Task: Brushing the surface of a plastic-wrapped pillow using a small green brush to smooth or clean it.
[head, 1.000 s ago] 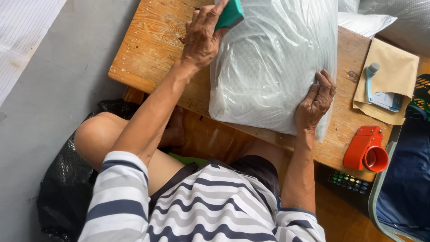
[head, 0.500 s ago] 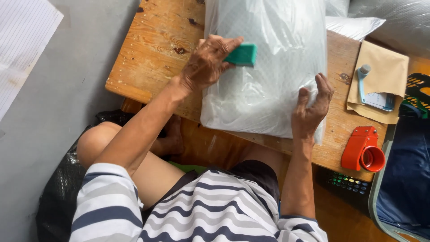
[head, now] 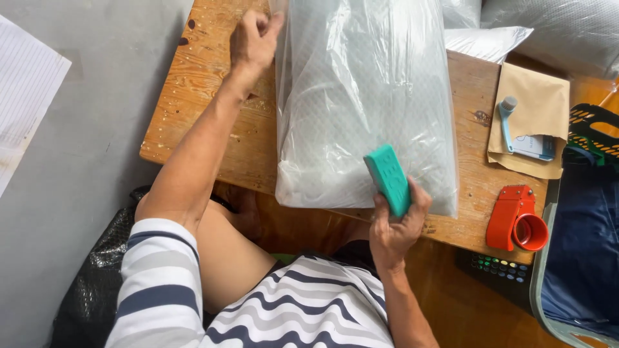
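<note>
A large clear plastic bag point(head: 364, 103), stuffed with something pale and quilted-looking, lay lengthwise on the wooden table point(head: 206, 109), and everything else sat in relation to it. Its near end overhung the table's front edge slightly, and its far end ran out of the top of the view. The right hand point(head: 394, 225) was closed around a teal rectangular block point(head: 388, 178), pressing it against the bag's near right corner, just at the table's front edge. The left hand point(head: 255, 38) was clenched on the bag's left side near its far end, gripping a fold of the plastic, with the forearm stretched across the bare wood to the bag's left. That strip of table left of the bag was open down to the table's left edge; beyond it was grey floor and a white ribbed sheet point(head: 26, 109). To the bag's right the table was narrower: a brown paper envelope point(head: 535, 116) lay there with a pale blue tool point(head: 506, 122) and a small card on top, and nearer the front edge stood a red tape dispenser point(head: 516, 219). Behind the bag, more plastic-wrapped bundles point(head: 548, 29) crowded the table's far right corner. Right of the table stood a green-rimmed basket point(head: 583, 258) holding dark blue cloth. Below the bag's near left corner, a black plastic sack point(head: 97, 270) sat by the person's knee.
</note>
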